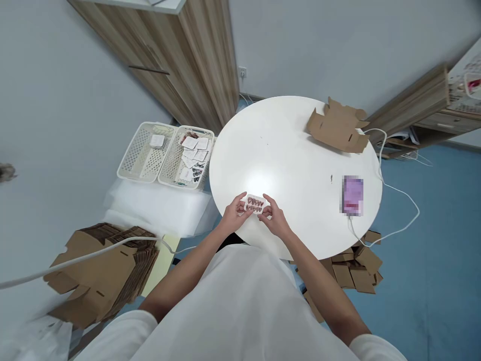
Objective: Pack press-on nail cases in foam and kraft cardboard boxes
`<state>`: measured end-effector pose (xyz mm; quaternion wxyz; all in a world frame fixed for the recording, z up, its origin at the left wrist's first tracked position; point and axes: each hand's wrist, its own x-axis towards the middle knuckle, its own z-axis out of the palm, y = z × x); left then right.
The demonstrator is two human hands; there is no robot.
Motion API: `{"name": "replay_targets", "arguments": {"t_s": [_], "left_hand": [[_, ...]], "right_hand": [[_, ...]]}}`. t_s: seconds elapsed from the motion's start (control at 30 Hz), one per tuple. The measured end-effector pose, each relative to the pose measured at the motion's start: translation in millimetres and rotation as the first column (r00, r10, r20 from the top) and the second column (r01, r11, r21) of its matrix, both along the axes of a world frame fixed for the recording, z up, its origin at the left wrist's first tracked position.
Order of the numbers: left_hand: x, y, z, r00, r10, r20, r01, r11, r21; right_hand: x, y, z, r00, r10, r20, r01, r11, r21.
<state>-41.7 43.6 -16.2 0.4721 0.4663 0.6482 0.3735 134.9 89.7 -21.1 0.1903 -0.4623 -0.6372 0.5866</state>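
Observation:
Both my hands hold a small clear packet of dark red press-on nails (255,204) just above the near edge of the round white table (285,150). My left hand (235,213) pinches the packet's left end with fingers closed on it. My right hand (273,215) grips its right end the same way. The packet lies flat between the two hands.
A folded-open cardboard box (338,128) lies at the table's far right, and a phone (352,195) on a white cable rests near the right edge. Two white baskets (165,153) with more packets stand to the left. Flat cardboard stacks (105,265) sit on the floor on both sides.

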Motion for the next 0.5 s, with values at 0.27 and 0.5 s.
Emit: {"name": "replay_targets", "arguments": {"t_s": [0.27,0.5], "left_hand": [[-82,2,-28.2,0.979,-0.048,-0.199,0.052,0.999,0.014],[-136,30,-62.8,0.843,-0.231,-0.487,0.192,0.973,-0.129]], "right_hand": [[-78,25,-27.4,0.987,0.158,0.031,-0.158,0.987,-0.013],[-135,46,-58.3,0.902,0.227,0.366,-0.278,0.956,0.093]]}}
